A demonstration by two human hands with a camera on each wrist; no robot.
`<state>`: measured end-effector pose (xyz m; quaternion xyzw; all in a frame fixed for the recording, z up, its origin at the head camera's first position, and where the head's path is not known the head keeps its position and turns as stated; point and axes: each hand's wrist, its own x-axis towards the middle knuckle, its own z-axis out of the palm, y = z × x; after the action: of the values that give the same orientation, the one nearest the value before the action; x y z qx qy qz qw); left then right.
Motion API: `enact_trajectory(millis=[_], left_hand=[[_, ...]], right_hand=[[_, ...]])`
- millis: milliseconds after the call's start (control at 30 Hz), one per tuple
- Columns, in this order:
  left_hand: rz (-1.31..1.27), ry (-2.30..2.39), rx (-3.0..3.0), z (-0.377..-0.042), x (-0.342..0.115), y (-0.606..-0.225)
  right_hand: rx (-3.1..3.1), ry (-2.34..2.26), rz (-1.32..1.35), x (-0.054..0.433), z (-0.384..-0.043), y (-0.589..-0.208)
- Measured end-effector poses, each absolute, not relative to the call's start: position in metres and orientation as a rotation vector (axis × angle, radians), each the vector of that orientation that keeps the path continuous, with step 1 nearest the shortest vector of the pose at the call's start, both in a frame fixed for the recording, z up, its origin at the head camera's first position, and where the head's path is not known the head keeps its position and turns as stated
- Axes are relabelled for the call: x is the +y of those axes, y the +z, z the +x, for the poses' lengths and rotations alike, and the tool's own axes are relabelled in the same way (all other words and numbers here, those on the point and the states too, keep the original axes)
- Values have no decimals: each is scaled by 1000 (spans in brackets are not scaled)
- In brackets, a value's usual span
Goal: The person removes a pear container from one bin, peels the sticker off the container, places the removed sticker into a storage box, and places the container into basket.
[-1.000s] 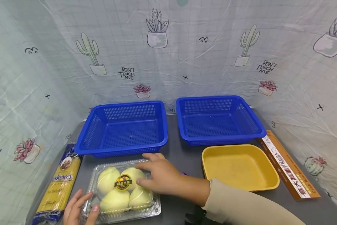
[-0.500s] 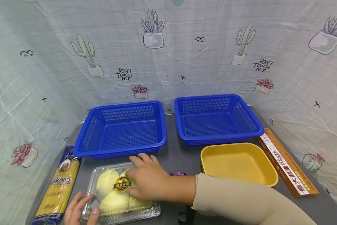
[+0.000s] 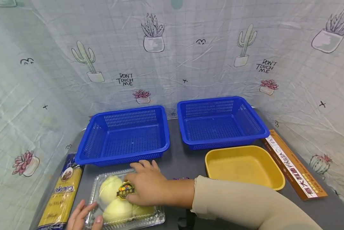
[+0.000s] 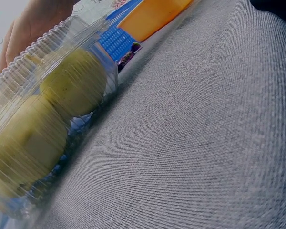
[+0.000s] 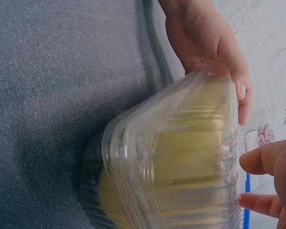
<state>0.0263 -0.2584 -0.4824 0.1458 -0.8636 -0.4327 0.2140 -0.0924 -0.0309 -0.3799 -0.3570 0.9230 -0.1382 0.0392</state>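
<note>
I see a clear fruit box on the grey desk, one blue basket just behind it. Right grip loose, fingers spread over its top; left grip relaxed, fingertips touching its near-left corner. Yellow tray right, pasta bag left.

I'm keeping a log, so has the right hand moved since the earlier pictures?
Yes, the right hand has moved left, toward the sticker, judged against the yellow tray in the head view.
</note>
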Motion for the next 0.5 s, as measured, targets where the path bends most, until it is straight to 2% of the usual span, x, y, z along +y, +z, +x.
enact_trajectory(millis=[500], left_hand=[[451,-1252,-2317,27,-249,-483]], right_hand=[[2806,-500,-1035,-34,-96,-382]])
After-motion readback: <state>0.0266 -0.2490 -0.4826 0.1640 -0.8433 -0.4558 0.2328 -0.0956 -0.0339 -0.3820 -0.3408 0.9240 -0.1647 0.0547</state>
